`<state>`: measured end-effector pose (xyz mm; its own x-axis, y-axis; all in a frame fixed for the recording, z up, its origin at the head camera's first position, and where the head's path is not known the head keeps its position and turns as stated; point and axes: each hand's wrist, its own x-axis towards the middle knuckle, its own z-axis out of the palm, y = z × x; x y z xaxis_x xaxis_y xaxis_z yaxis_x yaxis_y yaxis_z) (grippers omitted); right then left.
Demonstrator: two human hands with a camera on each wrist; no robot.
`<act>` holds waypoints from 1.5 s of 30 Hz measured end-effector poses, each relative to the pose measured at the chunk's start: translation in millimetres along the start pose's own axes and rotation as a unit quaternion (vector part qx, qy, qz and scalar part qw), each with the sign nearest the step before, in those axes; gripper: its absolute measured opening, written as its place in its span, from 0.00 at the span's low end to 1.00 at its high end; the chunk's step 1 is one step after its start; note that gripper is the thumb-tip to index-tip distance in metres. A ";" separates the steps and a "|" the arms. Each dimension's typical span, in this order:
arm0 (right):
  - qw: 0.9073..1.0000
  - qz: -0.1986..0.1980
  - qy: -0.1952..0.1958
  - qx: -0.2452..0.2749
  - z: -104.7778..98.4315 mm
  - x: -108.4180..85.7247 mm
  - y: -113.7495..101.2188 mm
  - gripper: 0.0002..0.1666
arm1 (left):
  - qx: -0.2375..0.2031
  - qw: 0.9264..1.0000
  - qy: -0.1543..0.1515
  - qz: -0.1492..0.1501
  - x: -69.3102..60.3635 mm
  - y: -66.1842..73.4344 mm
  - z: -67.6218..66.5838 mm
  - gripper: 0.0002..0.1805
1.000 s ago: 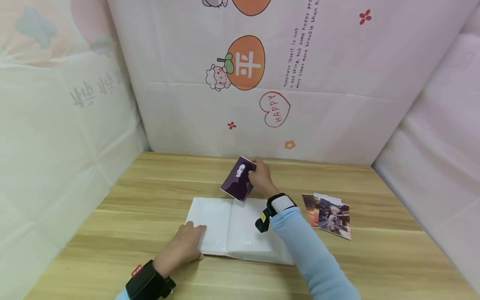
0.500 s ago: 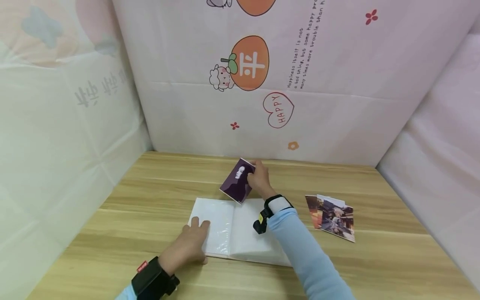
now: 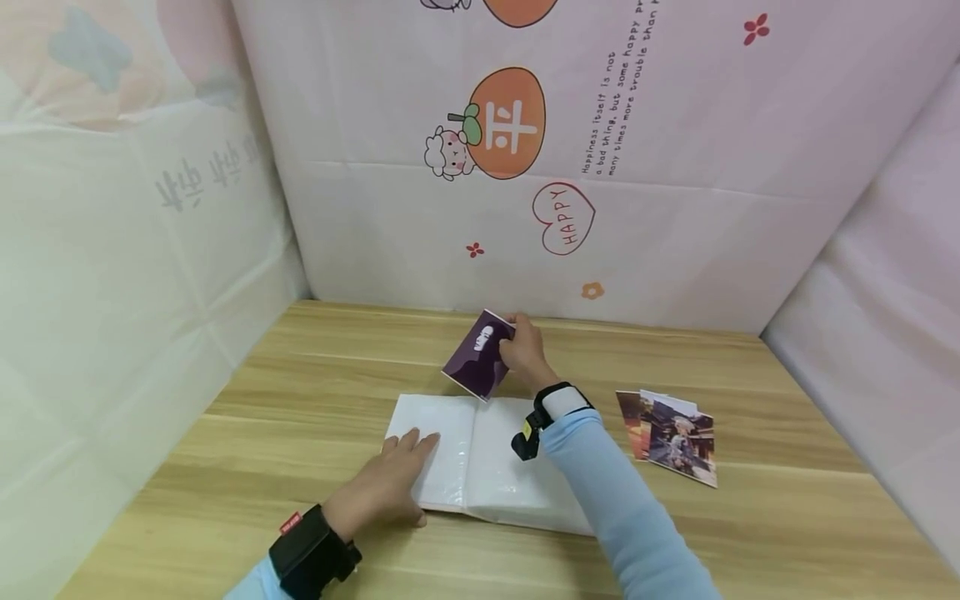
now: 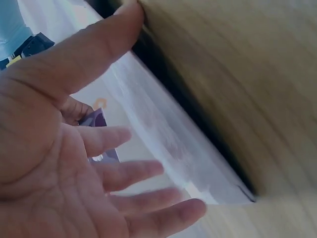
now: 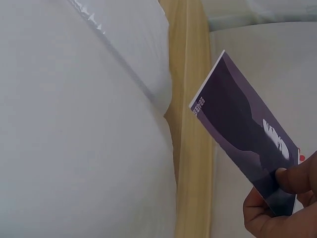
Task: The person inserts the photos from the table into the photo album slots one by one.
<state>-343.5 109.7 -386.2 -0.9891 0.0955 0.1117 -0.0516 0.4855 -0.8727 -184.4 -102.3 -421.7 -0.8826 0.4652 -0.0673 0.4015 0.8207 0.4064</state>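
The right hand (image 3: 528,354) pinches a purple photo card (image 3: 477,357) near the far edge of the open photo album (image 3: 456,458), not yet inside; the left hand (image 3: 384,485) lies spread at the album's left side. Visible pages (image 3: 510,483) look unfilled, and other photo cards (image 3: 681,442) lie loose on the desk (image 3: 315,400).

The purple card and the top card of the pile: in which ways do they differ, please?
The purple card is pinched by the right hand; the top card lies on other cards, untouched. The purple card is mostly dark with white marks; the top card shows a multicoloured scene. Both are rectangular and printed.
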 end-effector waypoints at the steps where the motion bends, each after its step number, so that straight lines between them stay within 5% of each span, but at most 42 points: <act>1: 1.000 -0.002 -0.001 -0.001 0.6 0.2 0.2 0.21 | -0.010 1.000 -0.007 0.001 0.2 1.0 -0.7 0.52; 14: 1.000 -0.013 0.011 -0.001 12.2 7.3 8.8 0.21 | -0.012 1.000 -0.005 0.025 4.0 4.7 -0.4 0.45; 38: 0.998 -0.064 0.003 -0.029 32.3 9.8 11.5 0.22 | -0.021 1.000 -0.010 0.021 6.4 3.7 -2.4 0.46; 45: 0.996 -0.078 0.027 -0.028 36.8 11.6 12.5 0.22 | -0.021 1.000 -0.010 0.021 6.4 0.9 -1.0 0.46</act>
<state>-360.8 84.9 -413.3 -0.9608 0.0597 0.2708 -0.1957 0.5459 -0.8147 -189.9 -98.9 -420.8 -0.8605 0.5050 -0.0673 0.4262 0.7859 0.4480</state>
